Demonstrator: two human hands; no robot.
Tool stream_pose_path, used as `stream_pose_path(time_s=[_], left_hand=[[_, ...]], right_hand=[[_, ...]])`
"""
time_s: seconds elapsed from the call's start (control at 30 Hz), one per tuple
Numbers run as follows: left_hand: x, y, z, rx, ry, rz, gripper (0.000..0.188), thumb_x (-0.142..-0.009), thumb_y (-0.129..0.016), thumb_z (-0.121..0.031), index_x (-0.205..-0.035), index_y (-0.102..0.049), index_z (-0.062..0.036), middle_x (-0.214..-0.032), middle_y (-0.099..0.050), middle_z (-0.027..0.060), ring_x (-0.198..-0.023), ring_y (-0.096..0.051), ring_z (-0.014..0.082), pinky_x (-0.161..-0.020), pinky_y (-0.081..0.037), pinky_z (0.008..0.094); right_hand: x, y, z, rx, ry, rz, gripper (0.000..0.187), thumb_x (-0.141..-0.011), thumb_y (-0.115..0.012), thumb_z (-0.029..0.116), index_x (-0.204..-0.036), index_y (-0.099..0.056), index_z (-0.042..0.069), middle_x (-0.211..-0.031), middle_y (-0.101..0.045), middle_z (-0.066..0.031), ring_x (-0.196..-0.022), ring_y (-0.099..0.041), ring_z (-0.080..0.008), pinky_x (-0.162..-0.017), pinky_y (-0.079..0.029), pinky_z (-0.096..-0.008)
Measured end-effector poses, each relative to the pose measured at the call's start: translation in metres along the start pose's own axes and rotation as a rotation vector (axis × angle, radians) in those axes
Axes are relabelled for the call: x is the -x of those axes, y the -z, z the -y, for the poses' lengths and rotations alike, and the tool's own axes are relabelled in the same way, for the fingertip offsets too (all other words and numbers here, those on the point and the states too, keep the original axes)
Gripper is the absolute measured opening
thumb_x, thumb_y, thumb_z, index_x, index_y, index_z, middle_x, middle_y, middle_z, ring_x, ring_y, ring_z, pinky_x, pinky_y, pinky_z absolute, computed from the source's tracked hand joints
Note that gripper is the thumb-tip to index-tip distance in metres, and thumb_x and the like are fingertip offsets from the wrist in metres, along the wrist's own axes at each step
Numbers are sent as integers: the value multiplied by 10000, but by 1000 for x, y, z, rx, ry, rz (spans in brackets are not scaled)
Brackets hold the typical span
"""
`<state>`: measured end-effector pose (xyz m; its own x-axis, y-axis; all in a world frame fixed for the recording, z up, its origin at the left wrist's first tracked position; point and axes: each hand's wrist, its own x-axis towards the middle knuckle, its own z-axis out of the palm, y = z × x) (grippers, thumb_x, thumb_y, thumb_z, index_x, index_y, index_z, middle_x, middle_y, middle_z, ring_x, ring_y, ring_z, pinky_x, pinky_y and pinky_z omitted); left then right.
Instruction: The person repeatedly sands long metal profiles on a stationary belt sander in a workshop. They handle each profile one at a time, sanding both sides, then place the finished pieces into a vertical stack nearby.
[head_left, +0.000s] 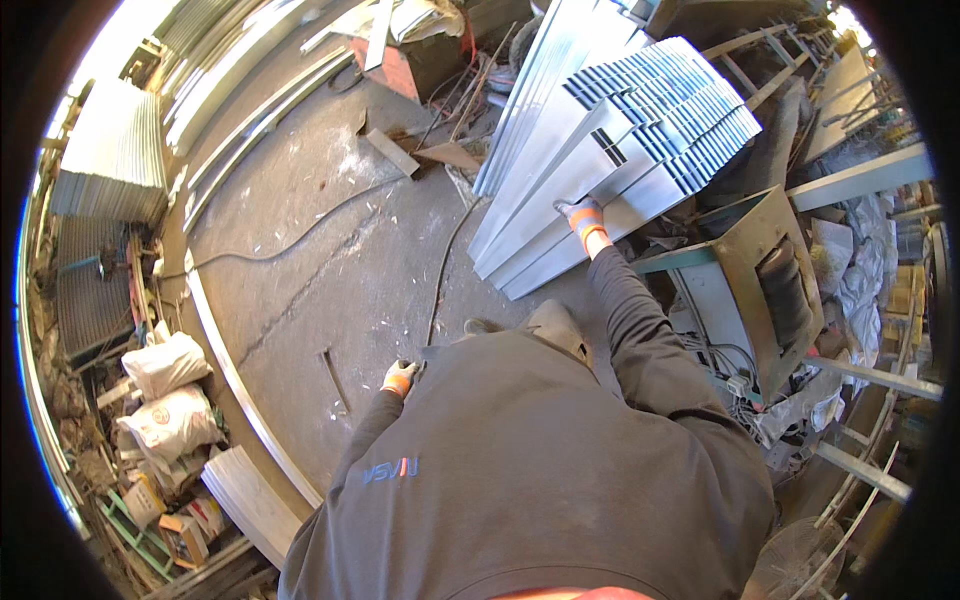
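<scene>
a person in a dark sweatshirt (540, 450), seen from above, stands at the near end of a large stack of silvery metal profiles (570, 195), whose near tip lies just ahead of the person's shoes (552, 322). the right hand (583, 218), in a grey and orange glove, rests on top of the stack with the arm stretched out; whether its fingers are clamped on a profile, i cannot tell. the left hand (400, 378), gloved alike, hangs left of the stack and well apart from it; its fingers look curled, but i cannot tell whether they hold anything. between the left hand and the stack, a dark cable (442, 265) runs over the grey floor (280, 330). right of the stack is a tan metal casing (740, 290); far left of it, white sacks (173, 425).
</scene>
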<state>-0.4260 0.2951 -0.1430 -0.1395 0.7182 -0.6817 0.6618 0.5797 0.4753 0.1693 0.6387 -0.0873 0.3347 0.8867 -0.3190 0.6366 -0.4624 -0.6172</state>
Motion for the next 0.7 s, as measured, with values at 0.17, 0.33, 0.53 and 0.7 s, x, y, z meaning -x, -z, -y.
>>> stream_pose_path(time_s=[0.17,0.33,0.53,0.7], left_hand=[[-69,34,-53,40,67,43,427,-1027,-849,-371,-1226,-821,6,-1053,-847,163,-977,-772,281,-914,-594,439],[-98,22,-134,2,-135,-16,432,-1036,-851,-372,-1249,-818,2,-1133,-853,149,-1065,-780,259,-1000,-602,401],[-99,-3,-246,-139,-285,143,480,-1021,-890,-368,-1331,-782,-18,-1162,-835,80,-1023,-735,190,-925,-601,372],[-115,17,-330,-57,-310,157,567,-1029,-879,-373,-1426,-742,8,-1199,-820,116,-1011,-721,205,-908,-595,376]], right_hand=[[-16,22,8,177,-204,110,1163,-850,-856,820,-1624,-626,-17,-1666,-621,-297,-1569,-585,-438,-1296,-495,-478],[-15,26,-3,159,-176,83,1077,-924,-799,777,-1624,-616,-20,-1692,-592,-297,-1561,-587,-449,-1299,-492,-503],[-37,15,4,-136,-102,-129,705,-1019,-741,621,-1348,-762,-3,-1333,-788,-307,-1270,-743,-512,-1096,-600,-568],[-43,24,-8,-124,-34,-121,601,-1042,-713,579,-1236,-777,14,-1287,-800,-300,-1224,-755,-506,-1048,-610,-593]])
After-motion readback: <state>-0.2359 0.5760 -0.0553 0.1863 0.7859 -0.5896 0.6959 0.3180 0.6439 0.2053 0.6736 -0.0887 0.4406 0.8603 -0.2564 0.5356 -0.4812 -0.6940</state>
